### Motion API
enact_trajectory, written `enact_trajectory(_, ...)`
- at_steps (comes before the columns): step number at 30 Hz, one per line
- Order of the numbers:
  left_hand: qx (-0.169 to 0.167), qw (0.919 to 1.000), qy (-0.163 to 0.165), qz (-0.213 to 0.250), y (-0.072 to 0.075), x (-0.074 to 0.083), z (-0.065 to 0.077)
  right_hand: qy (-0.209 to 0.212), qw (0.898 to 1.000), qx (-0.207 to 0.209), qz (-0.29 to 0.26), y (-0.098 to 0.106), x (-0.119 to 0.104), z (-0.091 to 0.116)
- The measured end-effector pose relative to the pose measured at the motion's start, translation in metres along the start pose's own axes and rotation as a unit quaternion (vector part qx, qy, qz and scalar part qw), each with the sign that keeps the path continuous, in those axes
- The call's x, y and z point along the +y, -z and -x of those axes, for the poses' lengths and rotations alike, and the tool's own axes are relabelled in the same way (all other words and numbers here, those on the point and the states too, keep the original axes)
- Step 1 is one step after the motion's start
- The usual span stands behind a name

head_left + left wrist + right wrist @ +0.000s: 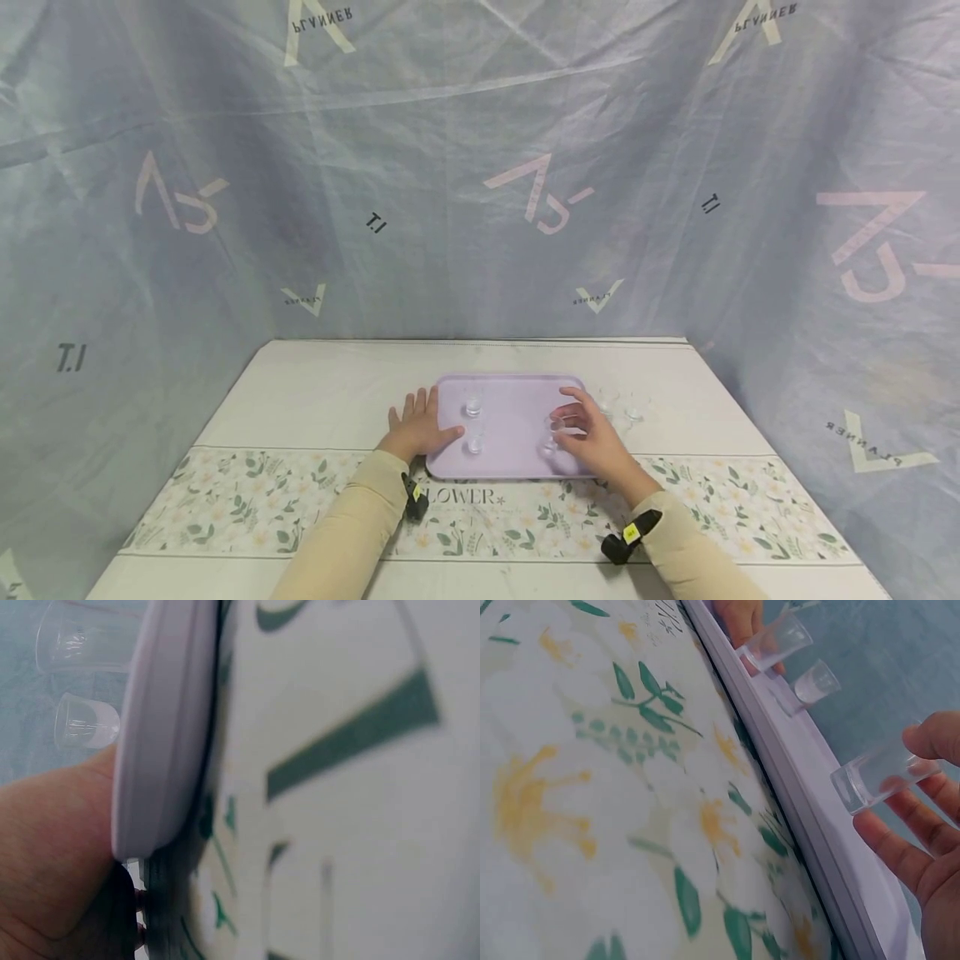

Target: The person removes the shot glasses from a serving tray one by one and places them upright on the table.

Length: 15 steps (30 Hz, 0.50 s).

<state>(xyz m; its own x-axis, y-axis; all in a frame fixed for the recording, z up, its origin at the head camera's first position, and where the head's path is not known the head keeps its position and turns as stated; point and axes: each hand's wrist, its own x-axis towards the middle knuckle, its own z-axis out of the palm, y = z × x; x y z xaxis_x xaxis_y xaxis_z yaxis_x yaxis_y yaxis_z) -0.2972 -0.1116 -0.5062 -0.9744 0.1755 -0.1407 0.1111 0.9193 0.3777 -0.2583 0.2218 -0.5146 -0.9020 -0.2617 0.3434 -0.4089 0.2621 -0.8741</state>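
Note:
My right hand [592,433] pinches a small clear shot glass [866,780] between thumb and fingers, over the right part of a lilac tray [513,417]. The right wrist view shows the glass's thick base turned toward the tray's near edge. At the tray's left side, my left hand [418,429] lies with straight, spread fingers, its thumb reaching over the rim. Close to that thumb, a shot glass [475,442] stands on the tray, and another shot glass [472,407] stands behind it.
Beyond the tray's right side, two more clear glasses stand on the table, one glass [633,411] farther right, the other partly behind my right hand. A flower-print band [300,500] crosses the white tabletop. Grey curtains [450,208] enclose the back and sides.

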Motion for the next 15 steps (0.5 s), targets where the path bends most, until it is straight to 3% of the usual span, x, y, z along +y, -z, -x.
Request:
enact_trajectory(9, 0.000, 1.0000, 0.000, -0.002, -0.004, -0.003, -0.004, -0.019, 1.000, 0.016, 0.017, 0.022, -0.002, 0.019)
enact_trajectory(15, -0.004, 1.0000, 0.000, 0.002, -0.001, -0.001, -0.002, 0.005, 0.999, 0.026, 0.029, 0.039, -0.001, 0.030)
